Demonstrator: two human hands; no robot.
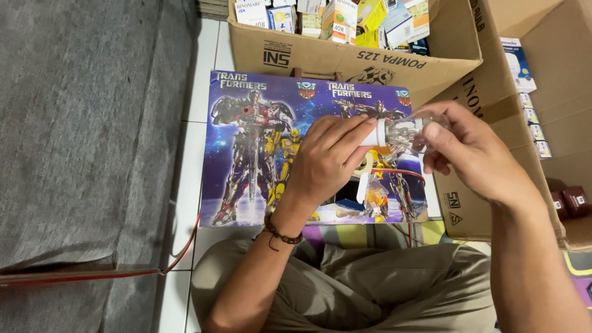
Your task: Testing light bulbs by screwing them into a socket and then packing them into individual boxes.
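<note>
A clear glass light bulb [404, 132] with a white base is held sideways between both hands, above a colourful robot-picture board [246, 142] lying on the floor. My left hand [327, 157] grips the white base end with its fingers. My right hand [462, 148] pinches the glass end with thumb and fingers. A beaded bracelet circles my left wrist. Under the hands, a small socket or fitting with red wire [404, 176] rests on the board, partly hidden.
An open cardboard box [345, 58] full of small bulb cartons stands behind the board. Another cardboard box [493, 92] with more cartons is at the right. A grey mattress or sofa [80, 123] fills the left. A red wire [179, 253] trails over white tiles. My crossed legs are below.
</note>
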